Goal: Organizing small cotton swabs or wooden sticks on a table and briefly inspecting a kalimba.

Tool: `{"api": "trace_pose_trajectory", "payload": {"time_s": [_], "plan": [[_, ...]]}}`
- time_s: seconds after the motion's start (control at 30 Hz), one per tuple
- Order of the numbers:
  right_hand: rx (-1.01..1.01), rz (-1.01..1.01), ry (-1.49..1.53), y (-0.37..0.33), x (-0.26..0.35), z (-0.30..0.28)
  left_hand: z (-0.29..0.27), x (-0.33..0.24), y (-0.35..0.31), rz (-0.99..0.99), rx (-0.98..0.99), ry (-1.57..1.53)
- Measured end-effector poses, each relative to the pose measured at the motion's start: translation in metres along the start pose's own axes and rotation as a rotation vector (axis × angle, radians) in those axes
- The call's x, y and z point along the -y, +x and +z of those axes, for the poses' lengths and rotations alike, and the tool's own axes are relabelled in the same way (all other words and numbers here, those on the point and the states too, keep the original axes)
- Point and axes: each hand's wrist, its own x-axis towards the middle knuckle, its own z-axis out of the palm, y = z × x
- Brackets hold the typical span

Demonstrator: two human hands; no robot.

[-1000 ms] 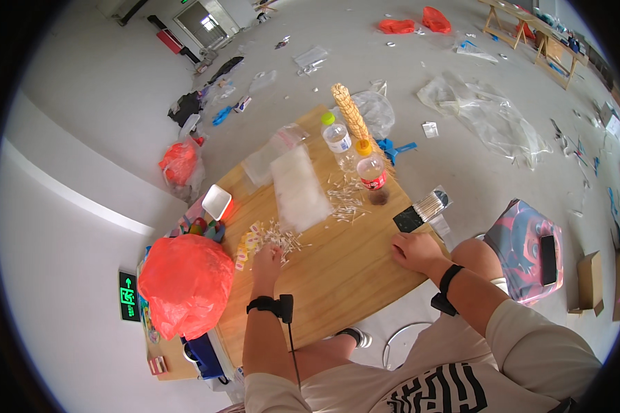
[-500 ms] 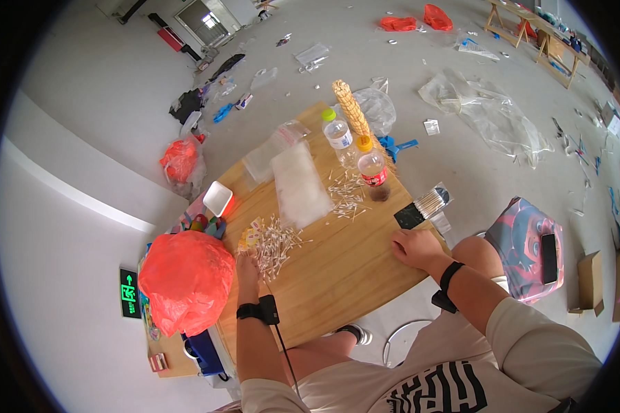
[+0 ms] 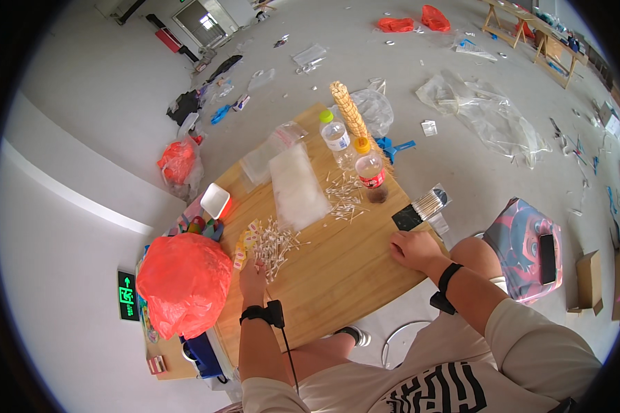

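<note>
My left hand [image 3: 253,278] is at the near left side of a heaped pile of cotton swabs [image 3: 275,249], its fingertips among the sticks. Its fingers look drawn together, but what they hold is too small to make out. Small yellow-and-white paper pieces [image 3: 242,249] lie beside the pile, just beyond that hand. On the table's right edge rests my right hand [image 3: 415,249], loosely curled, with nothing seen in it. Just past it lies a clear pack of swabs with a black end [image 3: 426,206]. A second, looser scatter of cotton swabs [image 3: 346,196] is farther back.
Clear plastic bags [image 3: 297,186] lie mid-table. Two bottles, one green-capped [image 3: 336,141] and one orange-capped [image 3: 370,168], stand near a woven straw-coloured stalk [image 3: 349,110]. A red plastic bag [image 3: 186,282] and a white tray [image 3: 215,199] border the left side. A patterned stool [image 3: 527,251] holds a phone.
My left hand has shifted slightly right against the swab pile, and more of the yellow paper pieces shows beside it. My right hand stays in place on the table edge.
</note>
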Motion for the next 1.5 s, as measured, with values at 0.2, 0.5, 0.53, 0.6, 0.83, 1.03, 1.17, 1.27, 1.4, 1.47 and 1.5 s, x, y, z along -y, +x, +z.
{"api": "trace_pose_trajectory", "payload": {"time_s": [0.2,0.5,0.53,0.6,0.83,1.03,1.17,1.27,1.4,1.47,1.5], "plan": [[-0.088,-0.055,-0.040,-0.005,-0.011,0.002,0.000,-0.042,-0.002,0.044,-0.018,0.059],[-0.037,-0.050,-0.005,-0.003,-0.006,0.000,0.030,-0.114,-0.057,0.193,0.143,-0.027],[-0.043,-0.050,-0.004,-0.003,-0.007,0.000,0.037,-0.126,-0.067,0.185,0.209,-0.040],[-0.052,-0.049,-0.002,-0.004,-0.008,0.000,0.050,-0.150,-0.087,0.174,0.280,-0.054],[-0.067,-0.072,-0.014,-0.002,-0.005,0.000,0.082,-0.193,-0.130,0.224,0.278,0.183],[-0.079,-0.072,0.023,-0.003,-0.009,0.000,0.080,-0.183,-0.136,0.348,0.064,0.049],[-0.091,-0.078,0.045,-0.004,-0.010,-0.001,0.072,-0.164,-0.146,0.268,0.080,-0.150],[-0.096,-0.088,0.045,-0.004,-0.009,0.000,0.070,-0.149,-0.145,0.190,0.135,-0.183],[-0.085,-0.075,0.036,-0.003,-0.009,0.000,0.065,-0.146,-0.140,0.276,0.137,-0.084],[-0.076,-0.066,0.036,-0.004,-0.008,0.000,0.064,-0.149,-0.137,0.294,0.137,-0.030],[-0.080,-0.068,0.039,-0.004,-0.008,-0.001,0.063,-0.152,-0.135,0.296,0.138,-0.031]]}}
